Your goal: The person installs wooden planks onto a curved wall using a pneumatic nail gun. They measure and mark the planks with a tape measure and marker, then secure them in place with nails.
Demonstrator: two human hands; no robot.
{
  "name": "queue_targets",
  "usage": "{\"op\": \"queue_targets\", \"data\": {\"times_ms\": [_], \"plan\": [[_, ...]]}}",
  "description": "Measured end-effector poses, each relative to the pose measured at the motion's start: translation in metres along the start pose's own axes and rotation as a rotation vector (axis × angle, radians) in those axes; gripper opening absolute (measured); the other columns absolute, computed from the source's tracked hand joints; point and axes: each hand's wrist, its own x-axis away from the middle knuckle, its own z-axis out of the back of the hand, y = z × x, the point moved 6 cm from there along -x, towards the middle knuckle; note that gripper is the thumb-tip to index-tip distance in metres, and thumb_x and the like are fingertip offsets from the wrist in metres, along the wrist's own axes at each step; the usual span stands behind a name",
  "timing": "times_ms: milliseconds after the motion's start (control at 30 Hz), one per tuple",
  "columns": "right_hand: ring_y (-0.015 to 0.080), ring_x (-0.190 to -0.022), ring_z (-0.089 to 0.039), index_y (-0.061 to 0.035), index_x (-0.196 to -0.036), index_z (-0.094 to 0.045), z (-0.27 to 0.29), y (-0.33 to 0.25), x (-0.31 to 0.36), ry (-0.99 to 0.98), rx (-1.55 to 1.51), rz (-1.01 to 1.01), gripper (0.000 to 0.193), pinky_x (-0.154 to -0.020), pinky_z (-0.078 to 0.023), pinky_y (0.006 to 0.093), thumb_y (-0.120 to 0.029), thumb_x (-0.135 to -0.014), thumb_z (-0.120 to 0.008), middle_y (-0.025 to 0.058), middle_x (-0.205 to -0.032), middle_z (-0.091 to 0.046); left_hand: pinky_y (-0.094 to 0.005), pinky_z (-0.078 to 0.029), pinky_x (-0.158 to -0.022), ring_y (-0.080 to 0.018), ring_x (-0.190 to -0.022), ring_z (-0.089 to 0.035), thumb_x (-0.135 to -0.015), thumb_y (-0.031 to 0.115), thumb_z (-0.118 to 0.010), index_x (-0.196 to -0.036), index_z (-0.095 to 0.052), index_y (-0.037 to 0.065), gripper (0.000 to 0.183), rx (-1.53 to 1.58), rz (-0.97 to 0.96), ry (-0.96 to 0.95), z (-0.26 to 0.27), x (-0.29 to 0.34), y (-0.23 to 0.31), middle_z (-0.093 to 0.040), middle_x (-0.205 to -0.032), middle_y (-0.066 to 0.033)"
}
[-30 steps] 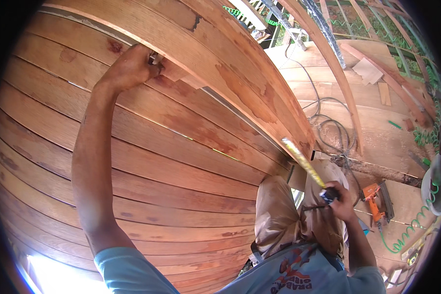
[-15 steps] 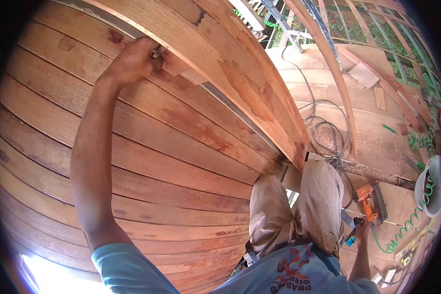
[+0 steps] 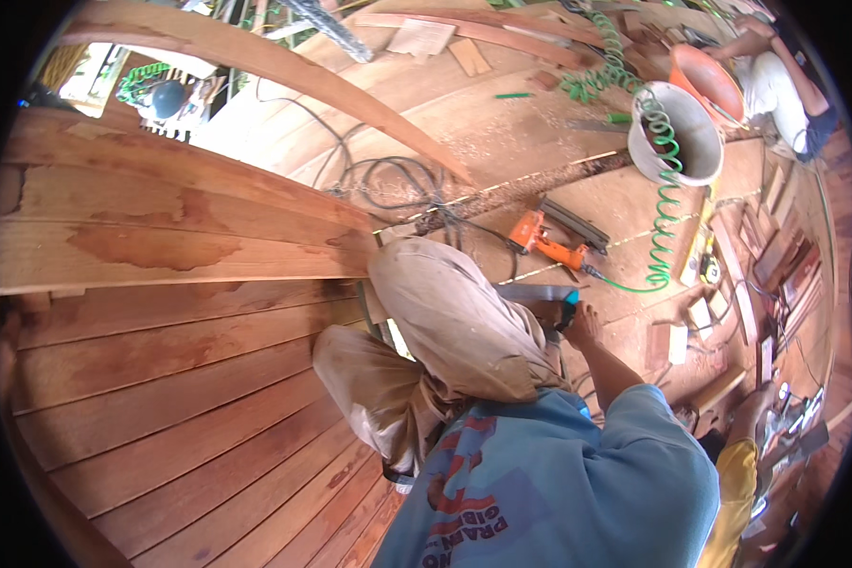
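Reddish planking (image 3: pixel 189 379) spreads from 7 to 9 o'clock. Thick stained beam (image 3: pixel 161 241) along its upper edge, running roughly 9 to 3. Bent knees in pale trousers (image 3: pixel 450 312) near centre. Grey bucket (image 3: pixel 646 161) toward 2 o'clock, well apart from both hands. Orange nail gun (image 3: pixel 559 254) on the boards, near the right hand (image 3: pixel 585 329), about 11 to 12 o'clock from it.

Key relation: grey-bladed tool with a teal end (image 3: pixel 535 292) sits beside the thigh. Long axis about 9 to 3, teal end at 3; blade extends toward 10 o'clock from the right fingers. Right hand far the nearer, at the teal end. Its fingers look bent; cannot tell whether they close on it. Left hand (image 3: pixel 9 327) dim at the 9 o'clock rim, by the beam's end; finger state unreadable.
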Motion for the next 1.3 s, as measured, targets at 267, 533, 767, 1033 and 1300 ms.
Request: {"op": "queue_targets", "data": {"times_ms": [267, 533, 767, 1033, 1300], "plan": [[0.0424, -0.123, -0.053, -0.0074, -0.13, -0.058, 0.038, -0.028, -0.018, 0.285, -0.184, 0.23, 0.056, -0.105, -0.043, 0.0545, -0.026, -0.08, -0.075, 0.0193, -0.134, -0.055, -0.0387, -0.044, -0.107, -0.0276, -0.123, -0.056, -0.096, 0.02, -0.064, -0.137, -0.057, 0.004, 0.045, 0.056, 0.002, 0.019, -0.011, -0.009, 0.0, -0.061, -0.128, -0.014], [0.0351, -0.135, -0.052, -0.0127, -0.156, -0.033, 0.062, -0.102, -0.113, 0.197, 0.171, 0.292, 0.091, -0.115, -0.036, 0.0493, -0.034, -0.08, -0.077, 0.0176, -0.146, -0.055, -0.0372, -0.046, -0.102, -0.0256, -0.115, -0.062, -0.099, 0.018, -0.057, -0.133, -0.06, 0.001, 0.037, 0.032, 0.154, 0.089, 0.042, 0.038, 0.017, -0.067, -0.121, -0.0137], [0.0358, -0.105, -0.071, -0.0061, -0.13, -0.035, 0.068, -0.117, -0.131, 0.114, 0.265, 0.18, 0.072, -0.095, -0.052, 0.0478, -0.031, -0.081, -0.081, 0.0189, -0.111, -0.071, -0.0408, -0.046, -0.104, -0.0314, -0.12, -0.06, -0.098, 0.012, -0.055, -0.132, -0.06, -0.001, 0.036, -0.015, 0.118, 0.048, 0.042, 0.048, 0.063, -0.065, -0.125, -0.0192], [0.0312, -0.074, -0.069, -0.0035, -0.115, -0.046, 0.101, -0.163, -0.112, 0.318, -0.221, 0.245, 0.055, -0.068, -0.055, 0.0434, -0.032, -0.082, -0.08, 0.0131, -0.085, -0.067, -0.043, -0.048, -0.105, -0.0348, -0.122, -0.061, -0.1, 0.012, -0.055, -0.132, -0.063, 0.004, 0.034, -0.071, 0.007, 0.082, 0.041, 0.053, 0.078, -0.065, -0.129, -0.02], [0.0127, -0.051, -0.049, -0.0065, -0.099, -0.052, 0.187, -0.278, 0.015, -0.146, -1.42, 0.571, 0.016, -0.047, -0.043, 0.0296, -0.011, -0.084, -0.056, 0.0027, -0.068, -0.052, -0.0438, -0.049, -0.107, -0.0354, -0.121, -0.062, -0.092, -0.003, -0.046, -0.137, -0.062, 0.008, 0.05, -0.081, 0.012, 0.096, 0.039, 0.057, 0.075, -0.066, -0.128, -0.019]]}}
